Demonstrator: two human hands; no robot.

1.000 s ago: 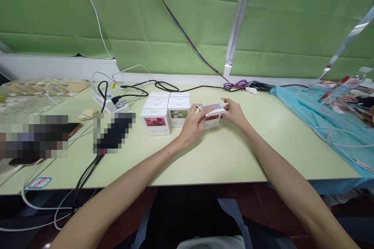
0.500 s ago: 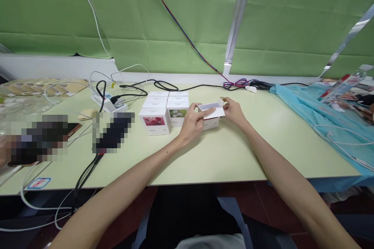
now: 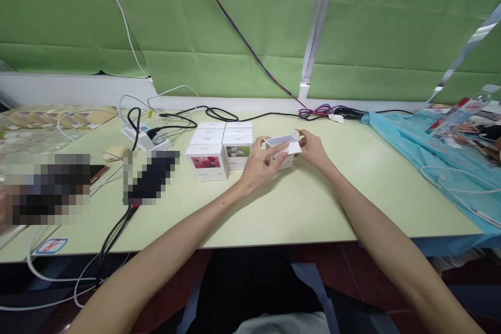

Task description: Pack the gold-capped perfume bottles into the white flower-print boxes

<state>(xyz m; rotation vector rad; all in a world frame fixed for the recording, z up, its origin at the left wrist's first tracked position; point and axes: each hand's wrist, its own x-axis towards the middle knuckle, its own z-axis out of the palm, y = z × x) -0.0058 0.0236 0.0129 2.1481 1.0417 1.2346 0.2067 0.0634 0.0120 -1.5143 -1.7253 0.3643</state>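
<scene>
A small white box [image 3: 291, 149] with its top flap raised stands on the table in front of me. My left hand [image 3: 261, 163] grips it from the left, with fingers and thumb across its top and front. My right hand [image 3: 312, 147] pinches at the box's right rear corner, and its fingertips are partly hidden by the flap. Just left of my left hand, several closed white boxes stand in two rows. The front one on the left [image 3: 207, 163] bears a red flower picture, the one beside it [image 3: 238, 152] a white flower picture.
Left of the boxes are a white power strip [image 3: 144, 137], black cables and two pixelated dark devices, one near a person's hand at the left edge. Blue plastic sheeting [image 3: 415, 141] and a bottle [image 3: 462, 115] lie at the right.
My left thumb has moved onto the front of the box, and the fingers have shifted slightly. The person's hand at the far left has moved further over the dark device.
</scene>
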